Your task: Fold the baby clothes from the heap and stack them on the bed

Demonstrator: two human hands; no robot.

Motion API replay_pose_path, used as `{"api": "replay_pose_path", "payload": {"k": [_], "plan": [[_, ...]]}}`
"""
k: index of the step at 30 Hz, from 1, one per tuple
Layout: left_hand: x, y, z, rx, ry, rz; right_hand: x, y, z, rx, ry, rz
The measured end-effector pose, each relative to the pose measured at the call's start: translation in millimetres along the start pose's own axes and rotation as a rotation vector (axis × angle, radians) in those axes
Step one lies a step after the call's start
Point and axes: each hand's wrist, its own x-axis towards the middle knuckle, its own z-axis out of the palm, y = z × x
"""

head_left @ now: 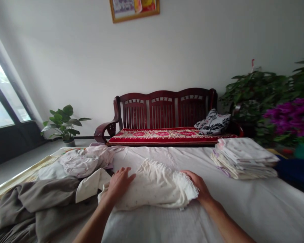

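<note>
A small white garment (154, 185) with a frilled edge and faint dots lies bunched on the white sheet (243, 209) in front of me. My left hand (119, 184) rests flat on its left end, fingers stretched out. My right hand (199, 185) lies on its right end at the frilled hem, with the fingers partly tucked under the cloth.
A heap of unfolded clothes (76, 165) and grey cloth (32, 206) lies at the left. A stack of folded laundry (243, 158) sits at the right. Behind stand a dark wooden bench (164, 114) with a red cushion, a patterned pillow (212, 123) and potted plants (62, 121).
</note>
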Motion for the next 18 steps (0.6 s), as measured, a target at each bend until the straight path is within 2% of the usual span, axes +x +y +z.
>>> {"api": "replay_pose_path", "payload": {"k": [2,4,8,11,14,18], "plan": [[3.5,-13.7,1.6,0.005,-0.07,-0.069,-0.8,-4.3,-2.4,0.032,0.002,0.046],[4.9,-20.9,4.3,-0.008,-0.093,-0.077,-2.0,-6.2,-2.9,0.025,-0.012,0.068],[5.4,-22.6,6.9,-0.005,-0.122,-0.056,-3.0,-5.9,2.8,-0.027,-0.085,0.116],[6.9,-19.8,6.1,-0.04,-0.143,-0.048,-1.1,-7.5,10.3,0.09,-0.099,0.114],[8.9,-13.7,3.5,-0.144,-0.049,-0.041,2.5,-16.3,13.4,0.397,-0.05,0.129],[8.0,1.8,-5.1,-0.458,0.216,0.141,3.2,-37.0,0.6,0.792,-0.027,0.239]]}}
